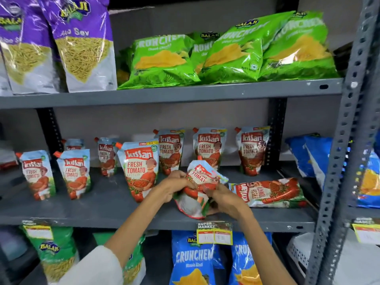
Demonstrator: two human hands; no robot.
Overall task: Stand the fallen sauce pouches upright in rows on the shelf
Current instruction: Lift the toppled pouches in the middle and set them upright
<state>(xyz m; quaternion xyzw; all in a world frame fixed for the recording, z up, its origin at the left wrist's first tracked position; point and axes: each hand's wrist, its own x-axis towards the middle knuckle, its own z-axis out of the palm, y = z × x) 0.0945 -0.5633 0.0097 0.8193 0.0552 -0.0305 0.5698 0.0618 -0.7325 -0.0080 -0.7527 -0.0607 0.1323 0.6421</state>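
Observation:
Both hands hold one tomato sauce pouch (200, 177) above the front of the grey middle shelf (102, 204). It is tilted and crumpled, spout up. My left hand (174, 187) grips its left side, my right hand (221, 195) its lower right. Just to the right another sauce pouch (269, 192) lies flat on its side. Several pouches stand upright: a large one (140, 167) beside my left hand, two at the front left (38, 173) (75, 171), and others along the back (209, 148) (251, 149).
Green chip bags (230, 50) and purple sev bags (82, 44) fill the shelf above. Blue chip bags (191, 258) sit below, behind a price tag (214, 233). A perforated grey upright (345, 124) stands at the right, with blue packs (314, 157) beyond it.

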